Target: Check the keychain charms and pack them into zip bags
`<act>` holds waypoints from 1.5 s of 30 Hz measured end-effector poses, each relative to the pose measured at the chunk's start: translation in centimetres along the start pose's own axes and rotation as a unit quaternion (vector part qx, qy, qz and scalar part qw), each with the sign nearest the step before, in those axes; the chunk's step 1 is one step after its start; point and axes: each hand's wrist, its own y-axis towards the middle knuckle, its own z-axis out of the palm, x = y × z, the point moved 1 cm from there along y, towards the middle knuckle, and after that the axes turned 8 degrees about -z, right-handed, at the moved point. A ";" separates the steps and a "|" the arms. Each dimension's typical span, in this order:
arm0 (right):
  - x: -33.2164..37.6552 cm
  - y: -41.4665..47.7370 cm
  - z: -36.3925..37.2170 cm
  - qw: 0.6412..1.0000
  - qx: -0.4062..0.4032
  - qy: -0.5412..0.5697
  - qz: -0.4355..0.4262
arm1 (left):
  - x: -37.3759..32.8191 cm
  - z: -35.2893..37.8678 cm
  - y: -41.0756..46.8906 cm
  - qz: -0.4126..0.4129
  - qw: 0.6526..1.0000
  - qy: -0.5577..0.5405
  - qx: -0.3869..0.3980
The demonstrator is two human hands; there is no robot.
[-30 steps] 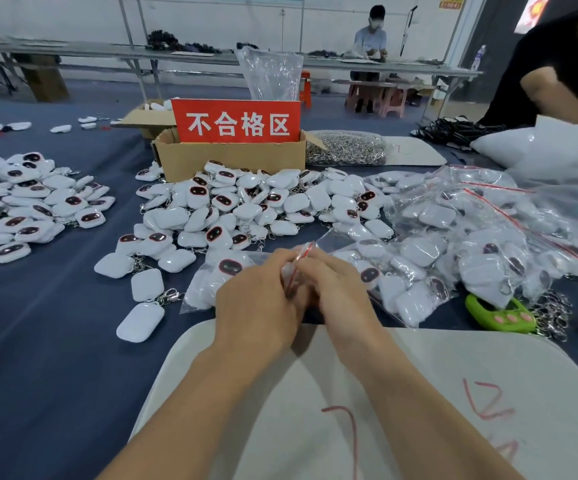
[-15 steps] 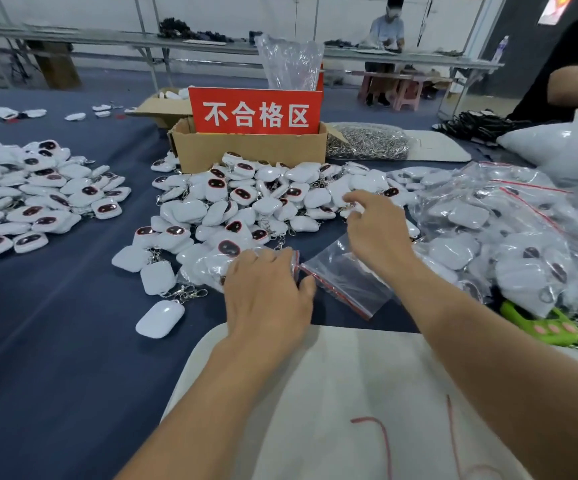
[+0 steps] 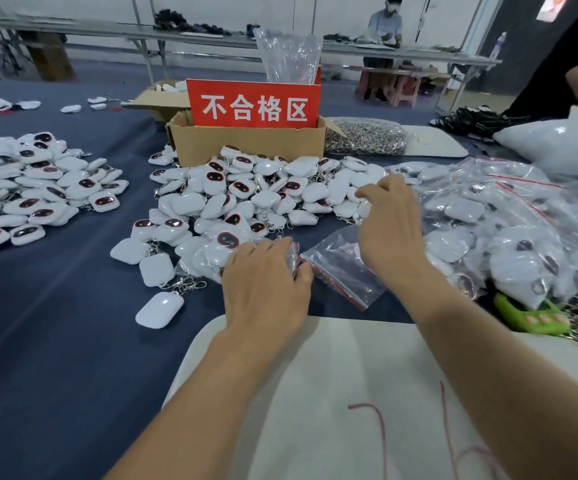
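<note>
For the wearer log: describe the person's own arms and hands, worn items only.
The left hand and right hand are ungloved. The forearms are bare, with no sleeve in view. No ring, watch or bracelet shows.

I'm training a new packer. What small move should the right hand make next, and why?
Probably close the right hand on one charm from the loose charms and lift it for checking. Its fingers sit at the pile's edge, an empty zip bag lies between the hands, and the left hand rests on a filled bag.
</note>
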 end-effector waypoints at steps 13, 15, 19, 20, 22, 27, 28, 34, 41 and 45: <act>2.2 -9.9 -3.1 0.717 0.027 0.627 0.303 | -2.4 -1.8 -2.9 0.028 0.936 -0.312 0.158; 2.0 -9.3 -3.4 0.726 0.081 0.616 0.295 | -2.4 -1.9 -2.6 -0.005 0.919 -0.357 0.169; 1.8 -8.7 -3.3 0.739 0.153 0.608 0.248 | -2.1 -1.5 -1.7 -0.097 0.867 -0.465 0.150; 1.8 -8.7 -3.3 0.743 0.157 0.605 0.241 | -2.1 -1.4 -1.5 -0.105 0.858 -0.480 0.150; 1.8 -8.6 -3.2 0.746 0.151 0.602 0.241 | -2.4 -1.3 -1.4 -0.093 0.857 -0.483 0.154; 1.6 -8.5 -3.1 0.770 0.120 0.581 0.235 | -2.6 -1.1 -1.4 -0.068 0.867 -0.467 0.160; 1.7 -8.6 -3.1 0.777 0.110 0.573 0.234 | -2.5 -1.1 -1.5 -0.063 0.873 -0.458 0.158; 1.9 -9.2 -3.3 0.799 0.110 0.542 0.235 | -2.6 -1.4 -2.0 -0.040 0.900 -0.408 0.150; 2.2 -9.3 -3.6 0.792 0.124 0.564 0.198 | -3.2 -2.1 -2.5 -0.062 0.896 -0.417 0.140; 2.3 -9.2 -3.2 0.788 0.141 0.565 0.197 | -2.7 -2.0 -2.1 -0.095 0.891 -0.419 0.144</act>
